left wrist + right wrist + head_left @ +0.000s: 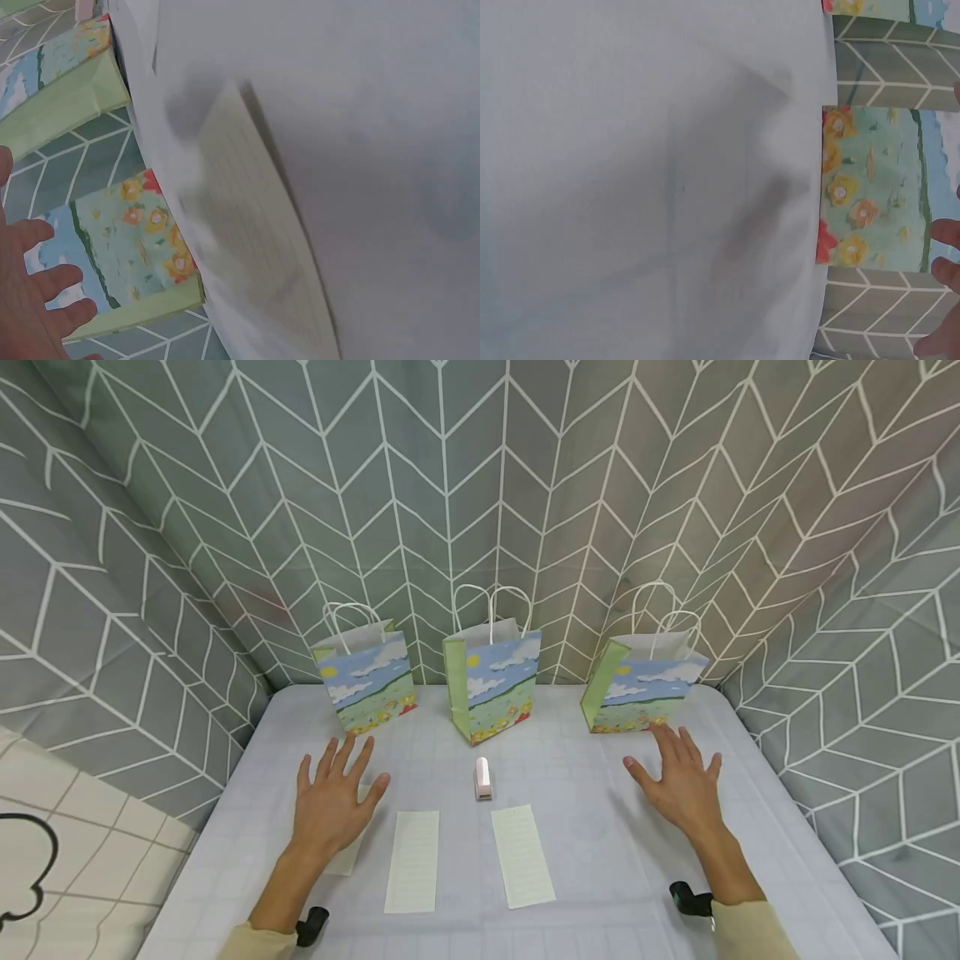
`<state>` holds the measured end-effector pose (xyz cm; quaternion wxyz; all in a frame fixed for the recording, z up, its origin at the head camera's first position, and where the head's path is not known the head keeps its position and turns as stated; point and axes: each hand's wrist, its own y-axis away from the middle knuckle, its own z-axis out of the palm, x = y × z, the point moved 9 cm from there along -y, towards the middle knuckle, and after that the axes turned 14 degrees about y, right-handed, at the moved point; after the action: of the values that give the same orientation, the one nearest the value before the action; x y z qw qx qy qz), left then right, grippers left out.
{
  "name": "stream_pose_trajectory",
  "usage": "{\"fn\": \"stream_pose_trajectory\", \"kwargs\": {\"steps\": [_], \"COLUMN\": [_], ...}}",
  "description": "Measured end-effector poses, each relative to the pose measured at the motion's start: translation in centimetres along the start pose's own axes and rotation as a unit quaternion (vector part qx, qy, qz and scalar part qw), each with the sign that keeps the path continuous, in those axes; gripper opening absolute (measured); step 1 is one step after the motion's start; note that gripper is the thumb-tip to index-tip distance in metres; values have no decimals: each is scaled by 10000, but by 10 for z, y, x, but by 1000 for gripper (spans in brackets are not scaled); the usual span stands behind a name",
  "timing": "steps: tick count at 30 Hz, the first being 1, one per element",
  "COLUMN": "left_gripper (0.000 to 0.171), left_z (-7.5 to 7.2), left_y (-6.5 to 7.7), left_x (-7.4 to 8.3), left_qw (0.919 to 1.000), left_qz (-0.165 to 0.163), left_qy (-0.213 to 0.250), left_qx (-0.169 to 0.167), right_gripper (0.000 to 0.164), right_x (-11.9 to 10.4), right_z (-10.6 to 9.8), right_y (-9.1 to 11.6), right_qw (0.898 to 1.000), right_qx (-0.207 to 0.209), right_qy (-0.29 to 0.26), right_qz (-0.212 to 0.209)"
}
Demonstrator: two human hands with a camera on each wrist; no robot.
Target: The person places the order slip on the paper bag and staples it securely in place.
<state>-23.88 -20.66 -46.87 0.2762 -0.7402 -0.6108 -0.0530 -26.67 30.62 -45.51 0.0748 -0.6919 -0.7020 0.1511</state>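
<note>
My left hand [330,802] hovers with spread fingers over a lined paper slip [255,225], which it partly hides in the head view. My right hand [681,783] is spread the same way on the other side, holding nothing, its fingertips overlapping the foot of the right paper bag [648,693]. Two more pale lined slips lie flat between the hands, a middle slip [413,862] and a right slip [522,857]. Behind them rests a small pink-and-white stapler [483,779]. The left paper bag [369,681] and middle paper bag [498,685] stand upright, white handles up.
A white cloth covers the table [600,893]. Right behind the bags hangs a grey curtain [480,510] with white zigzag lines, which also runs along both sides. Pale tiled flooring [82,852] shows at lower left.
</note>
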Motion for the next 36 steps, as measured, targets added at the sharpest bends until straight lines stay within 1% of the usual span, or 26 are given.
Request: {"fn": "stream_pose_trajectory", "kwargs": {"steps": [4, 9, 12, 18, 21, 26, 29, 36], "left_gripper": [72, 72, 72, 72, 71, 69, 67, 64], "left_z": [2, 8, 14, 25, 29, 37, 42, 56], "left_y": [-1, -2, -1, 1, 2, 7, 11, 17], "left_x": [8, 20, 27, 41, 47, 60, 68, 83], "left_qw": [10000, 9999, 9996, 9989, 9987, 9979, 9973, 9952], "left_qz": [62, 121, 168, 247, 262, 385, 471, 523], "left_qy": [19, 62, 49, 56, 44, 74, 122, 200], "left_qx": [36, -102, -204, -394, -444, -523, -558, -800], "right_gripper": [77, 78, 79, 77, 76, 77, 79, 84], "right_x": [11, 26, 33, 44, 50, 61, 67, 75], "right_z": [-2, -4, -5, -15, -17, -13, -8, 0], "right_y": [-4, -11, -15, -25, -29, -33, -35, -42], "right_qw": [9995, 9981, 9975, 9936, 9909, 9890, 9887, 9851], "right_qx": [125, 209, 274, 765, 870, 668, 498, 175], "right_qy": [-229, -379, -396, -615, -786, -970, -1041, -1484], "right_qz": [153, 443, 523, 554, 668, 896, 955, 845]}}
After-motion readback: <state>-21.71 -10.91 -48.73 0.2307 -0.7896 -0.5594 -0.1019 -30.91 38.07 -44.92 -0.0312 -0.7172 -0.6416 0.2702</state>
